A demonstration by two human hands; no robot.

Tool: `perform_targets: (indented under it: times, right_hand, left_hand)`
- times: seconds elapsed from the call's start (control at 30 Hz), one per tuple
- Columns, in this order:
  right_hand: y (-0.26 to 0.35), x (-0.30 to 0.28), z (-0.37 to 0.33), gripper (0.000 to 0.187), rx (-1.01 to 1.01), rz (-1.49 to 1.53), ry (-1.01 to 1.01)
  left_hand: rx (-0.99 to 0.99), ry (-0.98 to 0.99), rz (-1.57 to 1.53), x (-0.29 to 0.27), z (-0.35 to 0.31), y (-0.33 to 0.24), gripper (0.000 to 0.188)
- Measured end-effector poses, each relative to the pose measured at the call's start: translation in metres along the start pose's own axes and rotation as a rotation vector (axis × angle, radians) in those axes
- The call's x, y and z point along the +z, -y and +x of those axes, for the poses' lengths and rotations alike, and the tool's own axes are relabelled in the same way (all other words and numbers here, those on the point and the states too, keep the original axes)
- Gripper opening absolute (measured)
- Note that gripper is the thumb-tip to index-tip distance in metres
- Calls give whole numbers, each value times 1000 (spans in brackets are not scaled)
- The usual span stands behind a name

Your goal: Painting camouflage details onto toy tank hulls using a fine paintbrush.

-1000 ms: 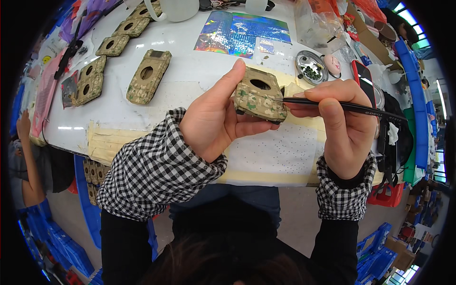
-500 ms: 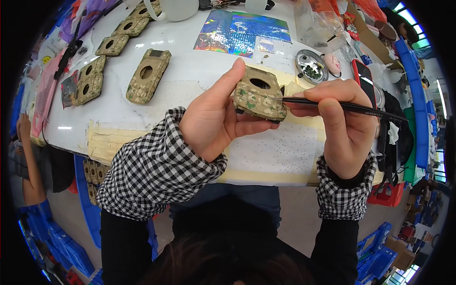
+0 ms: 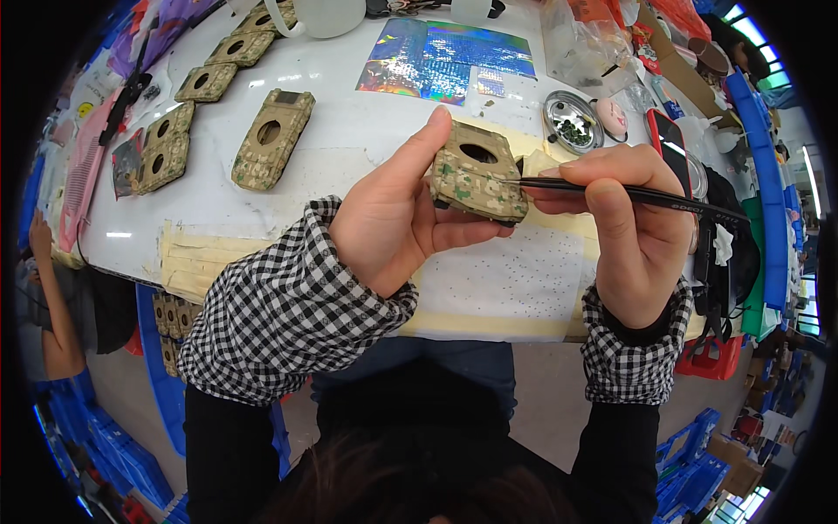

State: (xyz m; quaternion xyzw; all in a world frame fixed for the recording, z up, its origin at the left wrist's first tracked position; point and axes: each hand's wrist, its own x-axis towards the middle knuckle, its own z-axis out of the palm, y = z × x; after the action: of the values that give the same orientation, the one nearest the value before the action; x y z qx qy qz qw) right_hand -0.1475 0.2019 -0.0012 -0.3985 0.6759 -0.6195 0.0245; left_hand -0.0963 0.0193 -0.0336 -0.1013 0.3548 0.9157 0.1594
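Observation:
A camouflage-patterned toy tank hull with a round hole in its top is gripped by my left hand, thumb along one side and fingers underneath. Black tweezers are pinched in my right hand, their tips touching the hull's right part. Whatever tiny piece may be at the tips is too small to make out. Another such hull lies flat on the table to the left. Below my hands a white sheet with many small dark specks is taped to the table.
More hulls stand in a row at the far left. A round metal dish with small green bits, a red-edged phone and plastic bags are on the right. Shiny holographic sheets and a white jug stay farther back.
The tweezers have turned slightly in my right hand. Both hands and the hull have hardly moved.

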Motion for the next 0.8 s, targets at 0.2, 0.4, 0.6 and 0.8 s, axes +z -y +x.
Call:
perform_targets:
  times: [0.2,0.4,0.6,0.8]
  right_hand:
    - [0,-1,0,25,2,2,1]
    - [1,-2,-1,27,-12,6,11]
    - [-2,-11,0,23,-152,6,-131]
    - [-7,-24,-2,14,-147,-435,-363]
  left_hand:
    - [-2,4,-6,0,0,0,58]
    - [-1,16,-15,0,1,0,58]
    - [4,-24,-15,1,-1,-1,56]
    - [7,-10,-19,0,0,-1,55]
